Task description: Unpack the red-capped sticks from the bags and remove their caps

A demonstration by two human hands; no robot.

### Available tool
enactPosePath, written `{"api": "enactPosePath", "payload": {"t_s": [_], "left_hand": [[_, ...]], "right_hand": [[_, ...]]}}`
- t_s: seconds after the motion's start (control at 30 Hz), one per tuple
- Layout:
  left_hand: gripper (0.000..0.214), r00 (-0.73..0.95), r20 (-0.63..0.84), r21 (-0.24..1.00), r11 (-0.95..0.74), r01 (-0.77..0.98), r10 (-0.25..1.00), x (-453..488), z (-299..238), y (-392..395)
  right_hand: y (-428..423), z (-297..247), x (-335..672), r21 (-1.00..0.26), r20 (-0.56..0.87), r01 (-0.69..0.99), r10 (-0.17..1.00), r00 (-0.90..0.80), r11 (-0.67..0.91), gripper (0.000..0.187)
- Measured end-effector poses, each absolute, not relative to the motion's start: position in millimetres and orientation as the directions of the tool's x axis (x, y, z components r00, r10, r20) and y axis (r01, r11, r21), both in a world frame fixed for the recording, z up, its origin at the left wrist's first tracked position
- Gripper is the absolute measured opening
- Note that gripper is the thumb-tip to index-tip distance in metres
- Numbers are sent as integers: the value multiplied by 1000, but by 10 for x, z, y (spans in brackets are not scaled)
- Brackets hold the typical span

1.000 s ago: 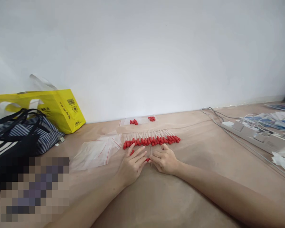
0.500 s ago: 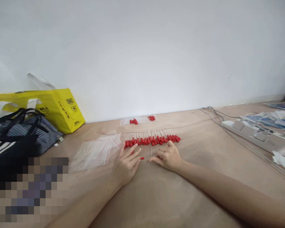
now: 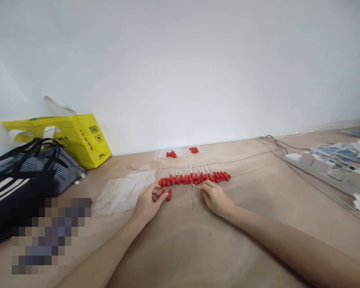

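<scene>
Keeping the thin stick (image 3: 193,199) steady, centre, prob. helps — right hand (image 3: 217,199) nearly closed at its far end (pinch unclear); left hand (image 3: 147,204) half-curled w/ red bulbs (image 3: 169,195) alongside, hold unclear.

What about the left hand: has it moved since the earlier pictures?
Yes, the left hand has moved left, judged against the row of red pieces.

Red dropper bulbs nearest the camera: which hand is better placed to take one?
Probably the left hand: it is at these red dropper bulbs; the right hand is farther, near a thin clear tube.
</scene>
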State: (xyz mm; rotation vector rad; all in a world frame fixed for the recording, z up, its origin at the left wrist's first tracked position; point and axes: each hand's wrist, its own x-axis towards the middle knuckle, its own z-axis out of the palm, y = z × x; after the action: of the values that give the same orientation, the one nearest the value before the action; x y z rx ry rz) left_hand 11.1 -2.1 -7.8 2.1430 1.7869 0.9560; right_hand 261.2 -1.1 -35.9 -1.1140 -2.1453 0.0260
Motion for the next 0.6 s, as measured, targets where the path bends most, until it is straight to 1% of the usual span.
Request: {"api": "enactPosePath", "payload": {"t_s": [0.1,0.2,0.27,0.3,0.33,0.4,0.5,0.6], "left_hand": [[34,87,316,584,-266,767,945,148,-81,-55],[38,88,290,658,-266,704,953,198,-105,-95],[40,87,288,681,-267,681,954,227,-123,-117],[39,89,297,675,-275,684,951,237,-129,-125],[37,94,316,654,-288,699,944,245,-131,-128],[30,128,383,569,-343,748,915,259,-118,-119],[20,261,493,384,-477,790,830,308,-47,-48],[21,401,529,221,-578,785,748,413,54,101]], "right_hand": [[-43,-340,2580,-342,581,692,721,-376,636,21],[-101,-315,2528,-368,553,667,730,-403,647,13],[-140,-293,2500,-390,530,640,730,-432,662,14],[-156,-281,2491,-401,518,624,728,-449,671,17],[-168,-270,2488,-409,509,610,724,-465,679,22],[-186,-252,2493,-415,491,597,722,-487,686,32],[-196,-228,2516,-404,465,617,732,-498,676,42],[-198,-204,2536,-361,461,635,722,-515,683,50]]}}
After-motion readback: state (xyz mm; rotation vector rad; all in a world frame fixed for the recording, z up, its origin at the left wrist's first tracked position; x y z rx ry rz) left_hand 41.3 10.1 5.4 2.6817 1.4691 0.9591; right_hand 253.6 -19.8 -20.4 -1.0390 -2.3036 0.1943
